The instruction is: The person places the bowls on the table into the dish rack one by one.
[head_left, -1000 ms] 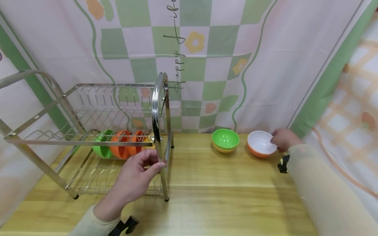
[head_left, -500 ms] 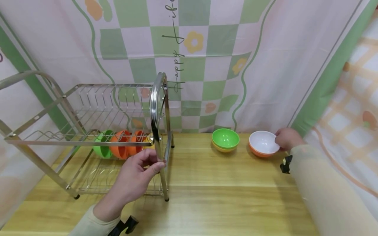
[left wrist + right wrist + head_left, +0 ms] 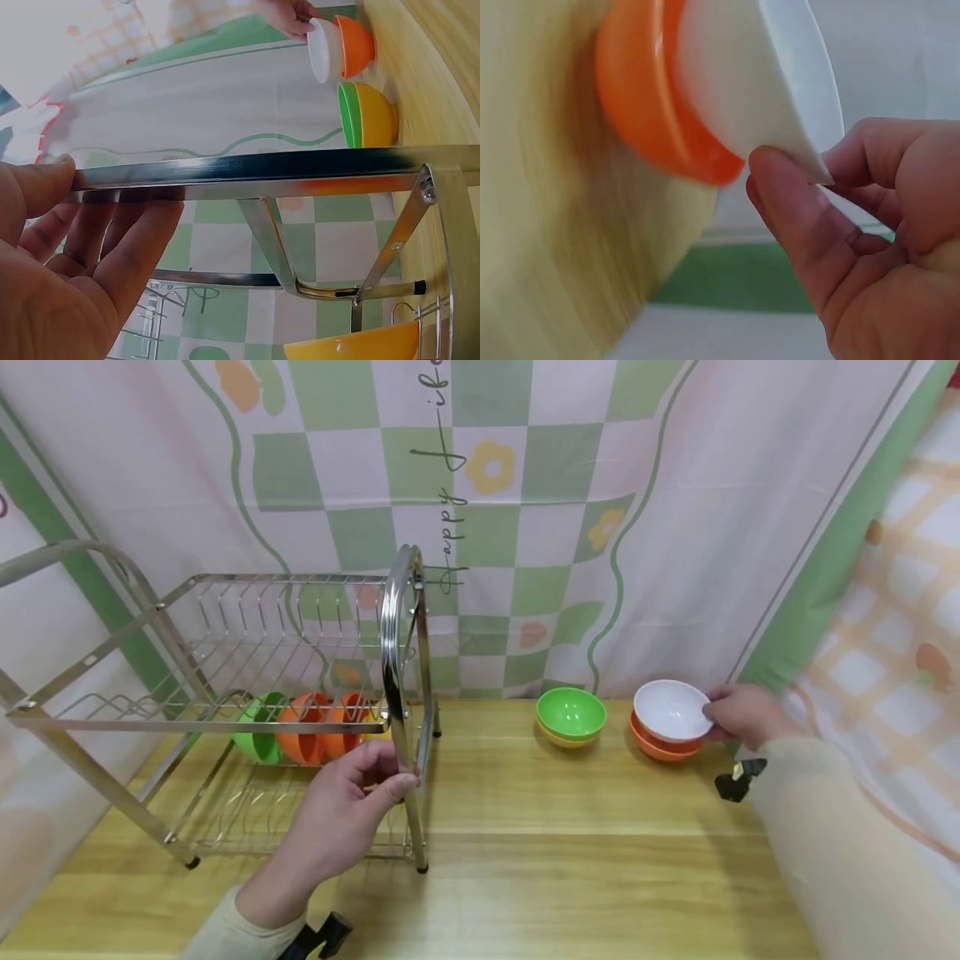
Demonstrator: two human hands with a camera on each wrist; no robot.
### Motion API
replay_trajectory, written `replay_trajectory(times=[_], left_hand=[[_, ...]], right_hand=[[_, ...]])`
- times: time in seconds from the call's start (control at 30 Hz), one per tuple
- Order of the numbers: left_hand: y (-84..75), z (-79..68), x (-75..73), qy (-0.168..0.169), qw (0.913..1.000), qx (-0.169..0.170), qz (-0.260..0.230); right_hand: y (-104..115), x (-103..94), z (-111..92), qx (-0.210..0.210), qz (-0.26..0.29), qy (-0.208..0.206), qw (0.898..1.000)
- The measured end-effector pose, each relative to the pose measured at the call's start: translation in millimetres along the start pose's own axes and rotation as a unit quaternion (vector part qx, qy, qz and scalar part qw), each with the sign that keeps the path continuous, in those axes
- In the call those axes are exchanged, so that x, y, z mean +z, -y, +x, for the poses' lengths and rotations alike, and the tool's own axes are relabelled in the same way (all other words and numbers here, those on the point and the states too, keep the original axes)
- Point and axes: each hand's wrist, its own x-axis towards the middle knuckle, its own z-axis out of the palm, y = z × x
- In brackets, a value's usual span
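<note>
The white round bowl (image 3: 672, 710), glossy and apparently plastic, is at the far right of the wood-grain surface (image 3: 562, 843) in the head view, raised and slightly tilted over a glossy orange round bowl (image 3: 664, 751). Your right grip (image 3: 744, 714) has it by the right-hand rim. To its left, a bright green round bowl (image 3: 572, 712) sits nested in a yellow round bowl (image 3: 567, 742). Your left grip (image 3: 345, 810) is at the near right upright of the two-tier silver metal rack (image 3: 391, 647), whose lower tier carries green, orange and yellow round bowls (image 3: 302, 745).

In the left wrist view, your left grip holds the upright, thumb on one side and fingers on the other.

In the right wrist view, your right grip pinches the white bowl's rim. Its underside overlaps the orange bowl's mouth; you cannot tell whether they touch. It should handle as light, stiff and hard to break, though slick enough to swivel in a one-sided pinch. Take it by the rim, fingers spread along the outer wall.
</note>
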Motion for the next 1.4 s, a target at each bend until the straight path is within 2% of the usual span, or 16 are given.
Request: replay_trajectory(times=[0.13, 0.4, 0.53, 0.7, 1.1, 1.4], left_hand=[[0.0, -0.4, 0.8, -0.005, 1.0000, 0.000, -0.003], [0.8, -1.7, 0.8, -0.012, 0.9999, 0.005, -0.003], [1.7, -1.6, 1.2, -0.014, 0.9999, 0.009, -0.005], [2.8, -2.1, 0.7, -0.014, 0.9998, 0.012, -0.005], [2.6, -2.4, 1.3, -0.017, 0.9998, 0.001, -0.006], [1.9, -2.0, 3.5, -0.018, 0.9998, -0.004, -0.005]], right_hand=[[1, 7.1, -12, 0.014, 0.114, -0.004, 0.993], [3, 18.3, -31, 0.022, 0.226, -0.013, 0.974], [4, 23.6, -40, 0.031, 0.239, -0.013, 0.970], [11, 33.3, -52, 0.018, 0.262, -0.012, 0.965], [43, 56.1, -83, -0.001, 0.299, -0.008, 0.954], [64, 78.2, -105, -0.034, 0.267, -0.007, 0.963]])
